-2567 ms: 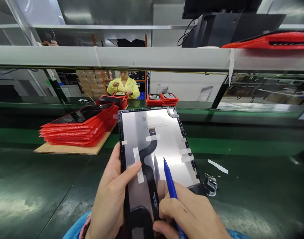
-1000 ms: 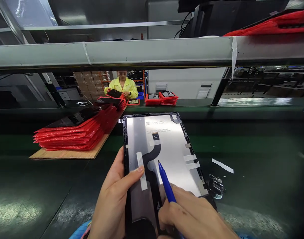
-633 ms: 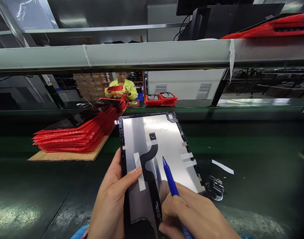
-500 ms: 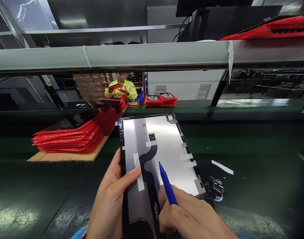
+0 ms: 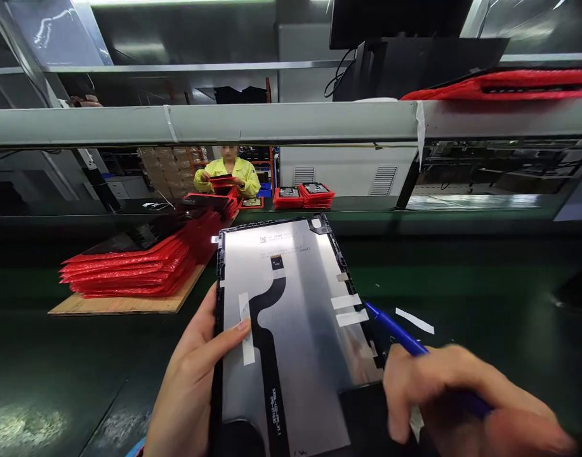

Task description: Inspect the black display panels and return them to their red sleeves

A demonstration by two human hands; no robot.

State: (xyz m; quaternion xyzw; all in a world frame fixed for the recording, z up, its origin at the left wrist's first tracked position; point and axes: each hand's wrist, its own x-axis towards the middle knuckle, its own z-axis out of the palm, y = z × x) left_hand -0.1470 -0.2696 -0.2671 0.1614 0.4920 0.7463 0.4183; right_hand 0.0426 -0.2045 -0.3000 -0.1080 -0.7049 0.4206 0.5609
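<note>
My left hand [image 5: 193, 381] grips the left edge of a tablet screen panel [image 5: 300, 317], thumb pressed on a strip of white tape. The panel lies back side up: silvery, with a black flex cable curving down its middle and several white tape strips. My right hand [image 5: 462, 400], blurred by motion, is closed around a blue pen [image 5: 395, 330] just off the panel's right edge, its tip beside the tape strips there.
A stack of red bags holding dark panels [image 5: 133, 263] sits on a wooden board [image 5: 119, 304] to the left. A white tape strip [image 5: 414, 320] lies on the green belt [image 5: 485, 317]. Beyond, a person in yellow [image 5: 228, 174] handles a red bag; more red stacks [image 5: 303, 195] sit nearby.
My right hand with the pen has swung off the panel's middle to its right edge. The panel has shifted slightly left and closer. The person in yellow has lowered a red bag.
</note>
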